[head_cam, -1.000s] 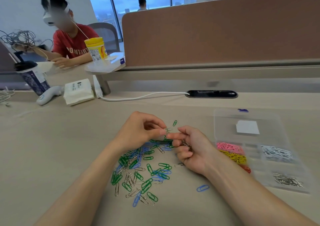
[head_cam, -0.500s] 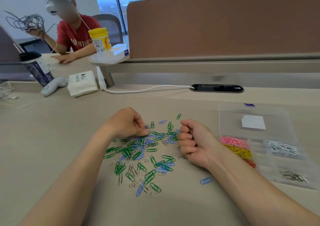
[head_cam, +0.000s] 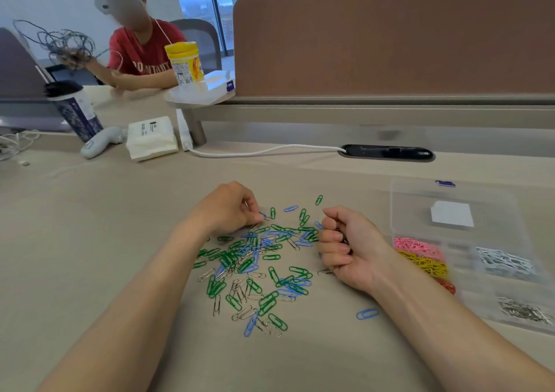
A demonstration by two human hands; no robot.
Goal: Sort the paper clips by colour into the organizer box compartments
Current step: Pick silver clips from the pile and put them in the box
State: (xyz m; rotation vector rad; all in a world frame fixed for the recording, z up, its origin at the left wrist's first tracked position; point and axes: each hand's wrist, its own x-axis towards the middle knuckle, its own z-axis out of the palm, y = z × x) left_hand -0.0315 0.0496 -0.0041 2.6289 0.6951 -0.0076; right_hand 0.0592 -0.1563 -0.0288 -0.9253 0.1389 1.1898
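A loose pile of green, blue and silver paper clips (head_cam: 255,265) lies on the beige desk between my hands. My left hand (head_cam: 231,208) sits at the pile's far left edge, fingertips pinching a silver clip (head_cam: 265,216) on the desk. My right hand (head_cam: 345,247) rests as a fist at the pile's right side, curled round several silver clips that show between its fingers. The clear organizer box (head_cam: 456,259) lies to the right, holding pink clips (head_cam: 416,245), yellow clips (head_cam: 426,264), red clips (head_cam: 447,286), white clips (head_cam: 504,261) and silver clips (head_cam: 524,310) in separate compartments.
A single blue clip (head_cam: 367,314) lies apart near my right forearm. A white cable (head_cam: 264,150) runs along the back to a black desk grommet (head_cam: 387,152). A tissue pack (head_cam: 151,137), a bottle (head_cam: 75,110) and another person sit at the far left.
My left hand dropped from near my right hand down onto the pile's far edge. My right hand closed into a fist and came to rest on the desk.
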